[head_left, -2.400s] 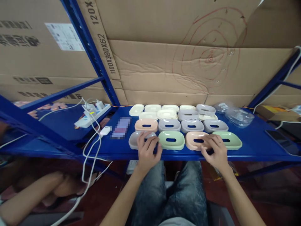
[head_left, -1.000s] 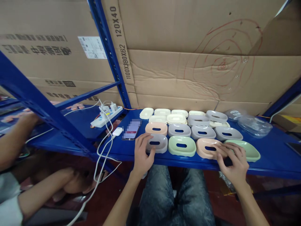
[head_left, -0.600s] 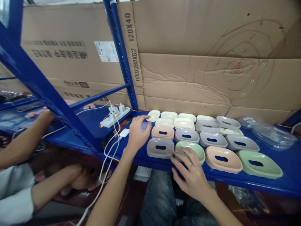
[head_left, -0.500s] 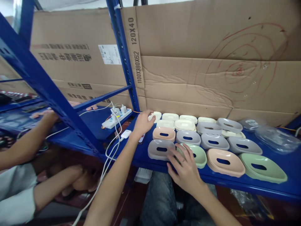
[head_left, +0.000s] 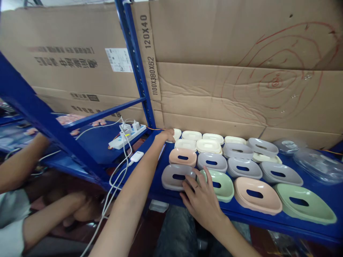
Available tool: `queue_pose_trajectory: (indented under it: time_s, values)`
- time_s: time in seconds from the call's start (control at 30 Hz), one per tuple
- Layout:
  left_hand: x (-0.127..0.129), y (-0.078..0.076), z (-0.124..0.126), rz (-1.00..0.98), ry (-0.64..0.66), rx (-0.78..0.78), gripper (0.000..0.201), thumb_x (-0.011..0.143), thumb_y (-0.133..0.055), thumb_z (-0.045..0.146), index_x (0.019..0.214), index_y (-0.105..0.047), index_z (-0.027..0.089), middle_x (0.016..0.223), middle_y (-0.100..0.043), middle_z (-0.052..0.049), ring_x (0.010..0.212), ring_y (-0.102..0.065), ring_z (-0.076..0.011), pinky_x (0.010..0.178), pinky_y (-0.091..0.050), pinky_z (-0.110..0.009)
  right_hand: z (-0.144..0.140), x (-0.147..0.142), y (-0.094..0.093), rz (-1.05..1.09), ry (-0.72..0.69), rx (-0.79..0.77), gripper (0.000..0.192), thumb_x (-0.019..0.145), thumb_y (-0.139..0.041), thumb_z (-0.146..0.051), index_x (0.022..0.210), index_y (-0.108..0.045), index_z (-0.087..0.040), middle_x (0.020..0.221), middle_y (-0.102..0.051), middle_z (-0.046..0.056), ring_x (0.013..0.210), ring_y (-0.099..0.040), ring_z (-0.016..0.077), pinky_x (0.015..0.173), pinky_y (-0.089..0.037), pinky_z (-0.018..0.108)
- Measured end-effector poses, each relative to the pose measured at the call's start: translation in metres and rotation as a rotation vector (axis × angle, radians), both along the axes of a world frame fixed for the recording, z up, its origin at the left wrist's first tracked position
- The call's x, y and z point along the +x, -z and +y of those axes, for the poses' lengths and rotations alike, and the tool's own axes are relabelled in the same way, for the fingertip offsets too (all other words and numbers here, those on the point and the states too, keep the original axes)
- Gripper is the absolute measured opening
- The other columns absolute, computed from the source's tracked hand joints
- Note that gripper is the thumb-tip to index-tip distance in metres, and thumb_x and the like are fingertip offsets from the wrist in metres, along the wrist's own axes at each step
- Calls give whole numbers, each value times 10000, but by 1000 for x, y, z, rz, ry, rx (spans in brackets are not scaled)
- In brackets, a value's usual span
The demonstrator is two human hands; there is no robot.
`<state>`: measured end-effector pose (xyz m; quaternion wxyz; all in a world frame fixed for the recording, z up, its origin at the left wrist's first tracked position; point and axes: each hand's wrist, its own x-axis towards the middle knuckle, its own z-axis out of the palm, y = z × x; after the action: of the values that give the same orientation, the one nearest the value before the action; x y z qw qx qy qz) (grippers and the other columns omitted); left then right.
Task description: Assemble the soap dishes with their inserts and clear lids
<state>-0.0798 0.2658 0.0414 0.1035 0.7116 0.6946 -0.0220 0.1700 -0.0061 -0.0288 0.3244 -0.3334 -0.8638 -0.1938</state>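
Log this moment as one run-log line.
left hand: at cream rounded plastic dish, grip hidden | right hand: fingers spread over right edge of front-row grey oval slotted plastic dish, contact unclear

Cardboard backing (head_left: 193, 43) — red rings (head_left: 276, 84) drawn right; blue shelf frame (head_left: 134, 53) — dark reddish floor (head_left: 146, 228).

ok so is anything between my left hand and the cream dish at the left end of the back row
Nothing visible: the left hand is right at the cream dish, hiding part of it. Whether the fingers touch it is unclear.
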Motion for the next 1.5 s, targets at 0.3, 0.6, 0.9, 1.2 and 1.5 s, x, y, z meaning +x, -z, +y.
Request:
queue_pose_trajectory:
  time_s: [0.3,0.6,0.9,1.2,1.5]
  values:
    - [-6,4,-16,-26,38,117,397,945,-808,416,1263,-739,188,1332,-748,-120,1249,-699,-313,1096,-550,-481,1,-3,-1,-87,63,-91,314,1024,-743,-391,1284,-761,-215,1276,-769,110,1380,-552,390,1300,-244,758]
    - [-16,-12,-45,-177,-21,516,325,990,-602,389,1184,-736,164,1178,-784,-176,1248,-683,-394,1159,-432,-514,3,-3,6,-38,-21,-23,235,1020,-727,-234,1247,-774,-191,1225,-804,87,1359,-579,380,1352,-152,770]
    - [-25,-3,-138,-841,-2,1008,440,1094,-517,624,1139,-670,214,1066,-731,-91,1021,-706,-278,953,-574,-429,-1,0,-2,185,-171,3,219,1018,-688,-110,1232,-725,-142,1201,-803,106,1298,-659,338,1294,-377,720]
    - [8,19,-216,-1569,5,752,407,1050,-651,613,1171,-721,231,1226,-744,-82,1056,-769,-248,890,-646,-364,-5,7,-21,382,-389,-28,353,995,-637,-28,1335,-614,-122,1210,-764,162,1301,-690,299,1234,-491,635]
    - [47,37,-262,-1706,77,370,446,1063,-633,611,1243,-765,225,1244,-769,-104,1181,-714,-283,972,-590,-360,17,22,-37,460,-395,125,168,1024,-496,-150,1154,-594,-192,890,-663,74,832,-633,232,822,-569,456]
